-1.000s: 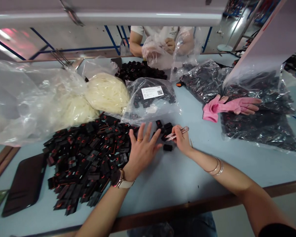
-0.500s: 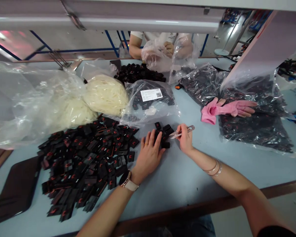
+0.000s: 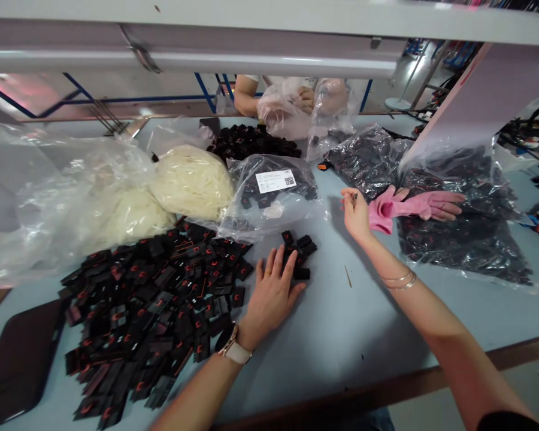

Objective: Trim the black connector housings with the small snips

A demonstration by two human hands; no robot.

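My left hand [image 3: 275, 287] lies flat on the blue table [image 3: 314, 335], fingers stretched out. Its fingertips rest beside a small group of black plastic connectors [image 3: 304, 242]. To its left spreads a large heap of black connectors [image 3: 161, 311] with orange-red parts. My right hand [image 3: 357, 216] is raised over the table near a pink glove [image 3: 381, 215]. Its fingers are closed round thread snips [image 3: 354, 199], of which only a small dark end shows; the blades are hidden.
Clear bags hold pale yellow pieces [image 3: 195, 182]. A labelled bag [image 3: 276, 179] lies ahead of my left hand. Bags of dark parts [image 3: 462, 245] lie at right, a dark phone-like slab [image 3: 22, 353] at left. Across the table, a person's hands [image 3: 304, 99] handle clear plastic.
My right hand has moved away from the small connector group, up and to the right, and the snips have turned mostly out of sight. My left hand stays in place.
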